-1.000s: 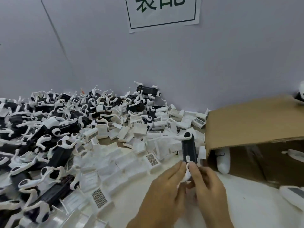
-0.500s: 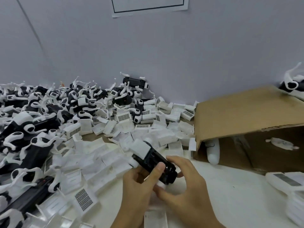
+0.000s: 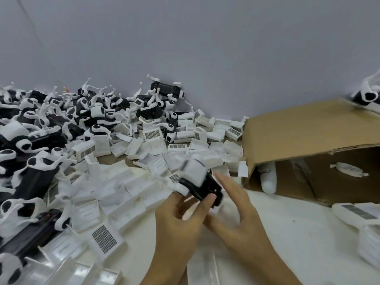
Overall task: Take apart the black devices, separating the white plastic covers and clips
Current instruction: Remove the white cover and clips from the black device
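L hand (image 3: 176,225) pinching black device (image 3: 205,187), white cover (image 3: 194,171) still on far end. R hand (image 3: 236,214) beside, fingers straight, apart.

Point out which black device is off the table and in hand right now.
The black device with the white cover on its end, pinched by the left hand; the right hand is open beside it. All others lie in the pile.

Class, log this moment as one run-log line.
left hand: grips black device | white cover: still attached | right hand: open beside it
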The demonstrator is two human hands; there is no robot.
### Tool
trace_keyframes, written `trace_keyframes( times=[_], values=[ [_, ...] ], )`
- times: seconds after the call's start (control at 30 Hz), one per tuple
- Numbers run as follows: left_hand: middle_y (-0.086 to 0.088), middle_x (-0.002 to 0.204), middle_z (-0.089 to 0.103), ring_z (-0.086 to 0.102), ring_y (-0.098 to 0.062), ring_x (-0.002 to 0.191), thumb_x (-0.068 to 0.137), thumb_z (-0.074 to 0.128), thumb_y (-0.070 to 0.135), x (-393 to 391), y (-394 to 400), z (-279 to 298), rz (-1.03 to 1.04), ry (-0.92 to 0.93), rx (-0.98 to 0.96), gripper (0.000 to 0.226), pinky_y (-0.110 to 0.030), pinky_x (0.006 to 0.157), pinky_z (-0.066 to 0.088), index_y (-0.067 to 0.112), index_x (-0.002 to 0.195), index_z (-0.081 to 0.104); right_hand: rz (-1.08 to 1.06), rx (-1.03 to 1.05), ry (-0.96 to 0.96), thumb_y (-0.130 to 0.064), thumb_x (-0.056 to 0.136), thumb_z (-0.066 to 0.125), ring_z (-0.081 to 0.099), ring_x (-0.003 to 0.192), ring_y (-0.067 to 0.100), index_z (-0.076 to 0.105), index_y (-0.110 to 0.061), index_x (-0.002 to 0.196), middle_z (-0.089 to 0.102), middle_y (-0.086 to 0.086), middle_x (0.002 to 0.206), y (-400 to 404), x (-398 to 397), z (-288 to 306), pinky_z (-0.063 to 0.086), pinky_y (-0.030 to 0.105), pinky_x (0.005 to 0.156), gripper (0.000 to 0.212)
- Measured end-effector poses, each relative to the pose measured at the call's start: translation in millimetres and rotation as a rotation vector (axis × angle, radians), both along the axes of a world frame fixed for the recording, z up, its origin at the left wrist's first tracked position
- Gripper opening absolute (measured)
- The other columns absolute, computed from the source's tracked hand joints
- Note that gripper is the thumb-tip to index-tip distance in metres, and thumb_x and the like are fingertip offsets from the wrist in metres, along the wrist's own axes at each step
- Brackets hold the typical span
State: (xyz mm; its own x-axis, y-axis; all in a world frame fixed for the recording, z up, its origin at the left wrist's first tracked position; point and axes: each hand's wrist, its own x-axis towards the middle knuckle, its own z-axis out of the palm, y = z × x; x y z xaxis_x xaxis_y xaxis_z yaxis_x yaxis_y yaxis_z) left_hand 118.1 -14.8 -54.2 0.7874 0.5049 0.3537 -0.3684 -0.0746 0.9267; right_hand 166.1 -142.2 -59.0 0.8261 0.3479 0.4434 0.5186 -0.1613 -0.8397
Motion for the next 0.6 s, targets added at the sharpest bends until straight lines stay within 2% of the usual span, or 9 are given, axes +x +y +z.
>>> trace_keyframes(
  times=[0.07,0.13,0.2,0.3,0.43,0.5,0.6],
  values=[
    [0.008,0.117,0.073,0.065,-0.003,0.116,0.078,0.081,0.0,1,2,-2,0.144,-0.083,0.304,0.049,-0.014,0.096,0.049,0.027,0.118,0.074,0.054,0.043,0.061,-0.018,0.079,0.079,0.03,0.147,0.003,0.033,-0.042,0.15,0.038,-0.024,0.155,0,-1,-1,0.031,0.042,0.121,0.088],
    [0.01,0.126,0.065,0.058,0.003,0.122,0.071,0.073,-0.004,3,2,-3,0.235,-0.17,0.507,0.059,-0.01,0.099,0.043,0.024,0.124,0.065,0.098,0.13,0.085,-0.027,0.076,0.08,0.039,0.144,0.008,0.033,-0.048,0.15,0.043,-0.02,0.153,0,-4,0,0.04,0.043,0.114,0.091],
    [0.01,0.126,0.063,0.056,0.004,0.122,0.066,0.069,-0.005,5,2,-5,0.23,-0.187,0.528,0.064,-0.009,0.099,0.041,0.025,0.122,0.063,0.087,0.151,0.085,-0.037,0.07,0.087,0.056,0.13,0.008,0.042,-0.049,0.143,0.057,-0.018,0.14,0,-6,0,0.052,0.035,0.103,0.086],
    [0.006,0.125,0.063,0.056,0.001,0.121,0.069,0.068,-0.001,6,1,-8,0.235,-0.19,0.548,0.058,-0.01,0.1,0.041,0.025,0.121,0.064,0.019,0.131,0.067,-0.052,0.062,0.09,0.063,0.12,0.019,0.05,-0.04,0.136,0.065,-0.007,0.128,2,-6,-1,0.055,0.039,0.095,0.085],
    [0.004,0.122,0.066,0.052,-0.007,0.121,0.069,0.069,0.002,9,1,-10,0.228,-0.138,0.603,0.057,-0.019,0.104,0.042,0.027,0.12,0.062,-0.126,0.103,-0.055,-0.05,0.064,0.087,0.067,0.108,0.018,0.063,-0.042,0.12,0.069,-0.007,0.116,1,-5,1,0.056,0.033,0.086,0.062],
    [0.004,0.121,0.066,0.048,-0.01,0.124,0.075,0.069,0.018,10,-1,-11,0.202,-0.092,0.68,0.052,-0.027,0.107,0.039,0.029,0.124,0.059,-0.106,0.149,-0.022,-0.048,0.065,0.086,0.069,0.105,0.018,0.067,-0.041,0.116,0.072,-0.005,0.112,1,-5,2,0.056,0.034,0.084,0.054],
    [0.011,0.119,0.053,0.039,-0.011,0.116,0.068,0.063,0.046,9,-3,-12,0.241,0.006,0.704,0.057,-0.031,0.097,0.039,0.043,0.124,0.051,-0.063,0.237,0.109,-0.052,0.063,0.083,0.07,0.103,0.017,0.07,-0.039,0.108,0.073,-0.003,0.109,3,-6,3,0.056,0.032,0.085,0.049]
  ],
)
